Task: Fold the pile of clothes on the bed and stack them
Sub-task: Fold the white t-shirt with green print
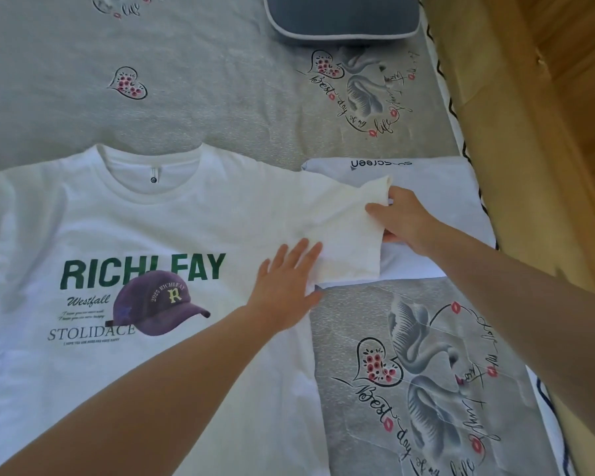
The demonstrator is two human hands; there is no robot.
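Left hand (284,286) flat, fingers spread, pressing white T-shirt (124,235) near its right armhole at frame centre. Right hand (401,219) pinching the shirt's sleeve (349,235), turned back over the chest edge. Shirt face up across grey printed bedspread (186,80), filling lower left; collar toward frame top, long axis top to bottom. Folded white garment (437,187) right of centre, partly under sleeve. Grey-blue pillow (340,18) at top.
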